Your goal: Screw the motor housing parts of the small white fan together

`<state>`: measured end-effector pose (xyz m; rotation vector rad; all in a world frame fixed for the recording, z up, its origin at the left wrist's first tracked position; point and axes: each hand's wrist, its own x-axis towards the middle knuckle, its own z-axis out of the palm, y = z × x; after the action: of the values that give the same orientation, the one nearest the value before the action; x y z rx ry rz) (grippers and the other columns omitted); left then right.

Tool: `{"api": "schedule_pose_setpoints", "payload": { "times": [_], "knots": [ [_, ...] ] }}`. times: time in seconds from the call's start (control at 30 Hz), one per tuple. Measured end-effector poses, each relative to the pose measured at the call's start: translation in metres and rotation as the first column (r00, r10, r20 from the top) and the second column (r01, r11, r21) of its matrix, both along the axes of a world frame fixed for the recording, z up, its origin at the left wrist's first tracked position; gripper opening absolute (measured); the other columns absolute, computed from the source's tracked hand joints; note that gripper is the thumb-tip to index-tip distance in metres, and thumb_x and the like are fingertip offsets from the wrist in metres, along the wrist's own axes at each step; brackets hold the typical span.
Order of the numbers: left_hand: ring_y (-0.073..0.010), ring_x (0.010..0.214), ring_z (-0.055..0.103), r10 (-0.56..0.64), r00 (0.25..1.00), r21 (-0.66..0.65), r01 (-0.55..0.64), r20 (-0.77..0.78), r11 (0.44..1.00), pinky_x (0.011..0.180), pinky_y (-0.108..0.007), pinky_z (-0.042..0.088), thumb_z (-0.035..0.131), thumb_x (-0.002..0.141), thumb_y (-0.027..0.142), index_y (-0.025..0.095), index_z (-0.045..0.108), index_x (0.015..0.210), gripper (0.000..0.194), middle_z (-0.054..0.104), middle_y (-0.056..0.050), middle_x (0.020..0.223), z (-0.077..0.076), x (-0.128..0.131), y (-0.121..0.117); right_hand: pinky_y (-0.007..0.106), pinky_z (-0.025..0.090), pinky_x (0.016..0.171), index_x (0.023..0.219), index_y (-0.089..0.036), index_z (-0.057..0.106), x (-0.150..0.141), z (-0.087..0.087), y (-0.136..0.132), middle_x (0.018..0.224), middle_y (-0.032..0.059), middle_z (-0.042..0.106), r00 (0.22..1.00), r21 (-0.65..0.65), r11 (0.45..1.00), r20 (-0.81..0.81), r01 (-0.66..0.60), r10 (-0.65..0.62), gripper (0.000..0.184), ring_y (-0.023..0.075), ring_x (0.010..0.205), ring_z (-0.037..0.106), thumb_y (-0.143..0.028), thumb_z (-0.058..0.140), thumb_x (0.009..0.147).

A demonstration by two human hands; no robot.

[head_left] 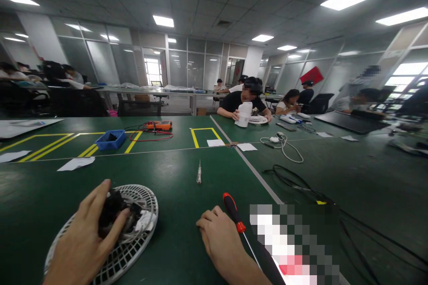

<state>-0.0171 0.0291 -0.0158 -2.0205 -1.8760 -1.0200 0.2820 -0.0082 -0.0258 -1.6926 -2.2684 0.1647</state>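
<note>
At the lower left, my left hand (85, 231) spans a black motor-like part (112, 211), its thumb on the right side and its fingers over the far side. That part sits with grey cable and a white plastic piece (145, 220) on a round white fan grille (152, 196). My right hand (222, 238) rests palm down on the green table, fingers loosely bent and nothing visible in them. Just right of it lies a red-and-black screwdriver (234, 211), its shaft running toward me. A small clear-handled screwdriver (199, 174) lies farther ahead.
Ahead stand a blue bin (111, 140) and an orange multimeter (158, 126) with leads. Black cables (297, 182) and a grey cord (284, 144) lie to the right. A blurred-out bright object (281, 240) is at lower right. Across the table a person (234, 102) handles a white housing (244, 115).
</note>
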Motion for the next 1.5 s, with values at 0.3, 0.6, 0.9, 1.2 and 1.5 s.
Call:
{"api": "schedule_pose_setpoints", "payload": {
  "times": [0.3,0.6,0.9,1.2,1.5],
  "knots": [
    [-0.0319,0.137,0.052,-0.307,0.951,0.032,0.308,-0.037,0.951,0.108,-0.053,0.053,0.044,0.1,0.048,0.034,0.016,0.16,0.067,0.04,-0.011,0.156,0.007,0.072,-0.002,0.032,0.05,0.08,0.119,-0.025,0.068,0.01,0.013,-0.002,0.098,0.0044,0.073,0.964,0.13,0.99,-0.265,0.061,-0.024,0.037,0.0217,0.089,0.065,-0.005,0.052,0.092],
    [-0.0382,0.142,0.044,-0.313,0.924,0.163,0.351,-0.217,0.922,0.111,-0.062,0.046,0.053,0.095,0.041,0.038,0.02,0.16,0.073,0.034,-0.01,0.161,-0.007,0.067,-0.026,0.027,0.05,0.064,0.097,-0.025,0.06,0.003,0.014,-0.021,0.084,0.0012,0.068,0.797,0.418,0.905,-0.573,0.082,0.193,0.01,0.0172,0.07,0.062,-0.016,0.056,0.095],
    [-0.0358,0.15,0.036,-0.388,0.912,0.196,0.409,-0.136,0.891,0.111,-0.057,0.05,0.058,0.096,0.029,0.027,0.032,0.156,0.066,0.029,-0.014,0.164,-0.03,0.075,-0.026,0.026,0.054,0.064,0.111,-0.026,0.053,-0.027,-0.008,-0.022,0.086,0.0036,0.069,0.712,0.614,0.765,-0.449,-0.194,0.541,0.022,0.0177,0.07,0.065,-0.012,0.049,0.095],
    [-0.0399,0.15,0.035,-0.563,0.803,0.338,0.593,-0.193,0.731,0.114,-0.061,0.044,0.069,0.086,0.007,0.02,0.062,0.129,0.046,0.049,-0.016,0.149,-0.035,0.064,-0.036,0.021,0.042,0.047,0.114,-0.028,0.049,-0.023,-0.017,-0.027,0.085,-0.0005,0.065,0.736,0.43,0.886,-0.54,-0.175,0.408,0.024,0.0119,0.053,0.052,-0.014,0.051,0.094],
    [-0.0154,0.112,0.069,-0.612,0.642,0.389,0.766,-0.462,0.511,0.124,-0.046,0.035,0.048,0.103,0.021,0.025,0.071,0.121,0.029,0.077,-0.001,0.108,-0.044,0.065,-0.035,0.019,0.037,0.042,0.103,-0.026,0.055,-0.023,-0.02,-0.025,0.074,-0.0043,0.063,0.724,0.294,0.916,-0.564,-0.273,0.397,0.026,0.0095,0.047,0.051,-0.012,0.054,0.082]
  ]
}}
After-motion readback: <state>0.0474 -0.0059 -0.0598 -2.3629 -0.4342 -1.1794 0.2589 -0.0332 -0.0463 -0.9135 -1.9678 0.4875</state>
